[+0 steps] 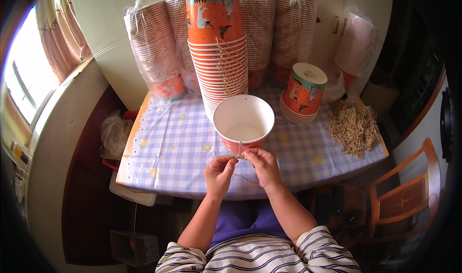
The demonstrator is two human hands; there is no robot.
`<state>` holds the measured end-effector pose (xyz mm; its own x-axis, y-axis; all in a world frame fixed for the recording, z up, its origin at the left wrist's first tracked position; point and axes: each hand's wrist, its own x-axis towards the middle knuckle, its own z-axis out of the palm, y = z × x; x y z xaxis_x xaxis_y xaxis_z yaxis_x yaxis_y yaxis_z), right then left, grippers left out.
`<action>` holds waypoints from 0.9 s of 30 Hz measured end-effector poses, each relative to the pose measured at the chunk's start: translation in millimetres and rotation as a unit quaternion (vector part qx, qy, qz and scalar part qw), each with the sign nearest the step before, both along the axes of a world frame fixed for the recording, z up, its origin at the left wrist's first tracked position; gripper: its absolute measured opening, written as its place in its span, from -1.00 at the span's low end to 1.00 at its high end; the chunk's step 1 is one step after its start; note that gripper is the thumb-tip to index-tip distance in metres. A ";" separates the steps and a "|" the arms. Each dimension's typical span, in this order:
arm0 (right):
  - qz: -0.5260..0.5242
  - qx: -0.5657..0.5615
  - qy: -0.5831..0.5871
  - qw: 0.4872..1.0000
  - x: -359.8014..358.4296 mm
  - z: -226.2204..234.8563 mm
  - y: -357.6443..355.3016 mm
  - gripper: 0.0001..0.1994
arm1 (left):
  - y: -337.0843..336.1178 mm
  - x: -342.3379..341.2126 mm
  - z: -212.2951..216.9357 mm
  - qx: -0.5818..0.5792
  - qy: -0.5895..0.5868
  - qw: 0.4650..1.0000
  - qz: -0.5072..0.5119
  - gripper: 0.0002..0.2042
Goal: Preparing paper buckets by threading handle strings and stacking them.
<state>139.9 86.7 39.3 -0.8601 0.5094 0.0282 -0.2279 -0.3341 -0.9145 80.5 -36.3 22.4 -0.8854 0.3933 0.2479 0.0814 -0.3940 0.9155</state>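
A paper bucket (246, 110), white inside and orange outside, stands upright on the table in front of me. Thin tan cord (247, 179) runs at its near side, a loose length dangling between my hands. My left hand (220, 175) pinches the cord just below the bucket's near wall. Close beside it, my right hand (263, 166) is closed on the cord too, its fingertips against the bucket's wall. The fingers partly cover the cord, so its exact path there is hidden.
Behind the bucket rises a tall stack of upside-down orange buckets (216, 18) with cords hanging down it. A shorter inverted stack (303, 97) and a heap of tan cords (353, 128) lie right. Plastic-wrapped stacks (153, 47) line the back. A wooden chair (402, 201) stands right.
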 end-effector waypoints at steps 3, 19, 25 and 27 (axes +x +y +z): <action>-0.001 0.005 0.012 1.000 -2.1 -5.9 1.7 -0.84 | 3.5 2.0 12.3 0.038 -0.004 0.999 -0.011 -0.77; 0.005 0.004 -0.002 1.000 2.9 6.7 -1.1 -0.83 | 6.1 -4.7 11.1 -0.082 0.016 0.996 -0.007 -0.86; -0.015 0.002 0.005 1.000 2.2 11.5 -2.4 -0.81 | 1.9 -5.1 18.2 -0.060 -0.001 0.998 -0.004 -0.89; -0.012 0.001 0.003 1.000 2.3 11.2 -2.5 -0.81 | -0.1 -5.3 22.6 -0.062 -0.032 0.997 -0.029 -0.86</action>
<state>142.2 84.2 50.5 -0.8470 0.5305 0.0347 -0.2417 -0.3261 -0.9139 75.2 -36.4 45.0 -0.8729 0.4680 0.1378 0.0012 -0.2802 0.9599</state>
